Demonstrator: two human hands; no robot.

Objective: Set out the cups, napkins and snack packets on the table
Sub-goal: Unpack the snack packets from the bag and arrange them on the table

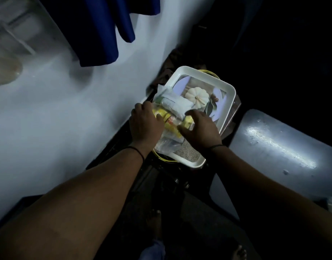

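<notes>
Both hands mid-frame over white tray (230,94): left hand (145,122) and right hand (201,128) grasping yellow snack packets (170,121) between them

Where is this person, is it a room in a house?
Probably a dim room at home: a white tray of snack packets sits low beside a pale table, with blue cloth hanging above.

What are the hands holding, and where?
Both hands are on a clear bag of packets lying in the white tray: left hand at its left side, right hand at its right. A firm grip cannot be told.
</notes>
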